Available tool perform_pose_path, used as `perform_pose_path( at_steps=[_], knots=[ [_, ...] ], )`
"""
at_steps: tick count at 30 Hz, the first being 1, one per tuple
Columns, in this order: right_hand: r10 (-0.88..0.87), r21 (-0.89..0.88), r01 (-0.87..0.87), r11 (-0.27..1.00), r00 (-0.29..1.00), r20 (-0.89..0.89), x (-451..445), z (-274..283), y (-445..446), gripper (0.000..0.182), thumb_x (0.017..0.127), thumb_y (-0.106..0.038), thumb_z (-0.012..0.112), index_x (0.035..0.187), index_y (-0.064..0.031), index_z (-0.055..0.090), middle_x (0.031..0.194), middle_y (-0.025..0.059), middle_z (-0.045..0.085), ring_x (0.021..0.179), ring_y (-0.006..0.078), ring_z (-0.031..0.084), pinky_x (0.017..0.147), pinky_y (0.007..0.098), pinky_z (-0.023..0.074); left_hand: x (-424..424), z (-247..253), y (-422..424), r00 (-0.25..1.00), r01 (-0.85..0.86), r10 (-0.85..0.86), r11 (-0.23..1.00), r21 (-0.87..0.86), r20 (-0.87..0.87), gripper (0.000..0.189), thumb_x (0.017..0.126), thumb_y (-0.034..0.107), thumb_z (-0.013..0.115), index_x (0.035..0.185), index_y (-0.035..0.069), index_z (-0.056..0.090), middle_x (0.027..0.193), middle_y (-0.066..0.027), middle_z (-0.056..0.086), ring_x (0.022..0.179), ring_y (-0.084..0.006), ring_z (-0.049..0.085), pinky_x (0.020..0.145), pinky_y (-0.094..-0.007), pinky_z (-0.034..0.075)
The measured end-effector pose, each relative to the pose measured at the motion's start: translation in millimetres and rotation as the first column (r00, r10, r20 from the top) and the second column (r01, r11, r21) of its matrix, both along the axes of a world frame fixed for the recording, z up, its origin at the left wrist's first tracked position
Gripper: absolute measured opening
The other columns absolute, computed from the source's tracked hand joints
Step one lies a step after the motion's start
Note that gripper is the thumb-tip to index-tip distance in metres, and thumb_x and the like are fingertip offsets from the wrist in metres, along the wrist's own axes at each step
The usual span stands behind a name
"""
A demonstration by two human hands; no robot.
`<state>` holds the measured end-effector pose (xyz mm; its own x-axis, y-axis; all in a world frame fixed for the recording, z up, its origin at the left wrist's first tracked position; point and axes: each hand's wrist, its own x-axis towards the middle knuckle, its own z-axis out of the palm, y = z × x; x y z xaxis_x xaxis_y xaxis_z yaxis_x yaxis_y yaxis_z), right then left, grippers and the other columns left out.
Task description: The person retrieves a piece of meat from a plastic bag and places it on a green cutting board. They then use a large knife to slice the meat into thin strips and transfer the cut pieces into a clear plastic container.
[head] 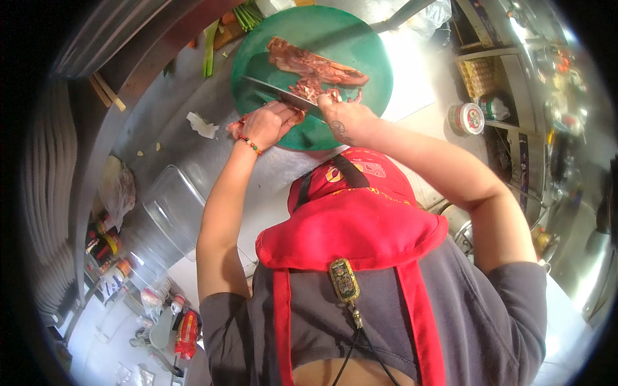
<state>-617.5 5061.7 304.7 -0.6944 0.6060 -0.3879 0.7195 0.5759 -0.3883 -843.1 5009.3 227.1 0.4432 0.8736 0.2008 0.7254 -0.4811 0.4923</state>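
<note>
A round green cutting board [309, 29] lies on the metal counter. My right hand [348, 118] grips a cleaver [275, 90], its blade slanting up to the left over the board. Below the blade, my left hand [270, 124] presses on a piece of raw meat [236, 126] that sticks out past the board's left edge. Its fingers lie close beside the blade. A longer slab of raw meat [318, 65] rests farther back on the board, with small cut pieces [309, 88] between it and the cleaver.
Left of the board are a crumpled white scrap [202, 125], a green stalk [209, 48] and a clear plastic container [175, 207]. Green stalks [247, 15] lie behind the board. A lidded tub [469, 118] stands at the right, near shelves holding egg trays [475, 79].
</note>
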Motion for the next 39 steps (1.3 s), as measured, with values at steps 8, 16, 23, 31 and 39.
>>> perform_pose_path(
  at_steps=[8, 16, 23, 31, 39],
  knots=[
    [-0.058, 0.012, 0.060, 0.998, 0.992, -0.116, 0.0, -24.4, 32.8, 0.029, 0.089, -0.016, 0.054, 0.110, -0.0011, 0.041, 0.075, 0.0228, 0.065, 0.074, 0.0415, 0.066, 0.063, 0.0514, 0.0510, -25.9, 40.0, -2.3, 0.997, 0.005, -0.008, 0.999, -0.041, -0.076, 0.050, 0.069, 0.012, 0.077, 0.115, 0.009, 0.060, 0.117, -0.0111, 0.058, 0.109, -0.0332, 0.055, 0.092, -0.0411, 0.048],
    [-0.008, 0.038, 0.009, 0.999, 1.000, -0.026, 46.1, 19.3, -0.2, 0.025, 0.093, -0.015, 0.047, 0.115, -0.0050, 0.039, 0.069, 0.0210, 0.063, 0.065, 0.0436, 0.063, 0.057, 0.0530, 0.0484, -24.9, 6.6, -42.5, 0.972, -0.227, 0.233, 0.948, -0.224, 0.001, 0.055, 0.069, 0.012, 0.076, 0.121, 0.013, 0.058, 0.123, -0.0114, 0.055, 0.110, -0.0344, 0.056, 0.091, -0.0413, 0.048],
    [0.134, 0.058, -0.139, 0.989, 0.987, 0.084, 60.3, 36.4, -5.3, 0.033, 0.087, -0.008, 0.045, 0.119, -0.0056, 0.037, 0.070, 0.0220, 0.064, 0.065, 0.0414, 0.065, 0.057, 0.0507, 0.0514, -7.9, -1.1, -25.1, 0.998, -0.060, 0.059, 0.990, -0.129, -0.010, 0.049, 0.072, 0.010, 0.073, 0.119, 0.011, 0.058, 0.120, -0.0094, 0.057, 0.112, -0.0303, 0.054, 0.093, -0.0391, 0.048],
    [0.112, -0.060, -0.103, 0.993, 0.976, 0.188, 65.2, 39.4, -7.8, 0.023, 0.086, -0.006, 0.044, 0.108, -0.0058, 0.036, 0.071, 0.0236, 0.064, 0.070, 0.0421, 0.066, 0.059, 0.0513, 0.0519, -16.1, 0.8, -13.0, 0.998, 0.054, -0.056, 0.985, -0.164, -0.009, 0.048, 0.069, 0.009, 0.073, 0.115, 0.010, 0.060, 0.117, -0.0071, 0.059, 0.108, -0.0296, 0.056, 0.093, -0.0383, 0.048],
    [0.039, -0.089, -0.028, 0.996, 0.991, 0.129, 47.6, -18.0, -15.8, 0.028, 0.087, -0.007, 0.043, 0.114, -0.0008, 0.035, 0.075, 0.0234, 0.065, 0.071, 0.0419, 0.066, 0.060, 0.0509, 0.0517, -17.8, -14.4, -7.9, 0.995, 0.069, -0.058, 0.986, -0.152, 0.080, 0.053, 0.065, 0.010, 0.075, 0.116, 0.008, 0.060, 0.118, -0.0126, 0.059, 0.110, -0.0337, 0.055, 0.092, -0.0402, 0.048]
  ],
)
